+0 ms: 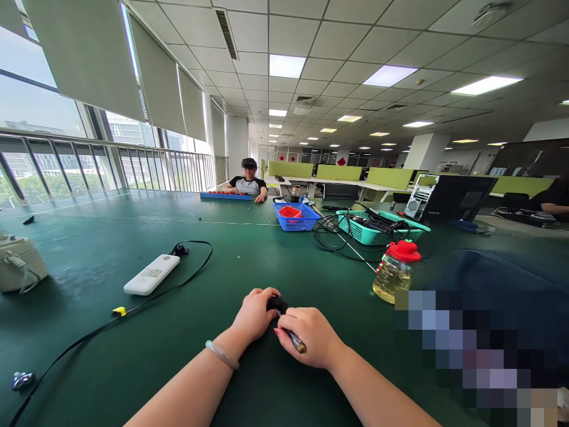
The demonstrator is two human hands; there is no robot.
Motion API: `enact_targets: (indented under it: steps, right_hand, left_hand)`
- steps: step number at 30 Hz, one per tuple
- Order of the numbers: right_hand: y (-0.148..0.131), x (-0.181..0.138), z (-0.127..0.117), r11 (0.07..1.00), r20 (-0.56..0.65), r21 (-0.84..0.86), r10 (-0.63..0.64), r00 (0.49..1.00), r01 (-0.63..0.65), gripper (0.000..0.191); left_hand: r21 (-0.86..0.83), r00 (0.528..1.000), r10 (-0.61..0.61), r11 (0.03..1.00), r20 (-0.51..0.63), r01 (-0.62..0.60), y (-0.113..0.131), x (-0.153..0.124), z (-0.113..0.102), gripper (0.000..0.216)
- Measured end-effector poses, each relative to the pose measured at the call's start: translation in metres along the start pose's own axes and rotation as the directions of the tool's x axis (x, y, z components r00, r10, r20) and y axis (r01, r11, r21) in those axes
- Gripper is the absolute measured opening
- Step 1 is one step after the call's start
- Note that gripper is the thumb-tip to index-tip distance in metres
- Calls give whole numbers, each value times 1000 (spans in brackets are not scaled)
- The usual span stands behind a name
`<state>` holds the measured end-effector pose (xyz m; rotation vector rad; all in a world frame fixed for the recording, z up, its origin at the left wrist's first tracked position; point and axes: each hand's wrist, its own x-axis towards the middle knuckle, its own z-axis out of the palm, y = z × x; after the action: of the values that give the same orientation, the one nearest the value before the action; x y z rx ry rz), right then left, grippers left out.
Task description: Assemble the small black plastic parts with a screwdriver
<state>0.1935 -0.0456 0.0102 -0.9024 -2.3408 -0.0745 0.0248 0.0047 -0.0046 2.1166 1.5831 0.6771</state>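
Note:
Above the dark green tabletop [249, 255], my left hand [255, 313] is closed around a small black object [277, 304], whose kind I cannot make out. Close beside it, my right hand [309, 333] grips a slim pen-like tool [297, 341] with a brass-coloured end. That tool slants forward to the black object, and its tip seems to touch it, though fingers partly cover the spot. Both hands are near the middle front of the table. A pale bangle [222, 354] circles my left wrist.
Left lies a white power strip [152, 274] with a black cord [84, 338]. Right stand a red-lidded bottle [393, 276], a green basket of cables [368, 231] and a blue basket [297, 220]. A person [249, 182] sits opposite; a blurred person [511, 296] is close right.

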Motion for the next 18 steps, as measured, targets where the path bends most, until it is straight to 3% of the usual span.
enact_targets:
  steps: [4, 7, 13, 18]
  right_hand:
    - [0, 0, 2, 1000, 39, 17, 24, 999, -24, 19]
    - [3, 0, 1, 987, 33, 129, 91, 995, -95, 20]
    - [13, 1, -5, 885, 40, 387, 265, 964, -259, 28]
    - [16, 2, -6, 839, 58, 457, 304, 951, -296, 28]
  left_hand:
    - [-2, 1000, 0, 1000, -4, 0, 0, 0, 1, 44]
    - [-6, 1000, 8, 1000, -3, -8, -1, 0, 1, 42]
    - [-2, 1000, 28, 1000, 2, -28, -2, 1, 0, 36]
    - [12, 1000, 28, 1000, 4, -28, 0, 0, -1, 34]
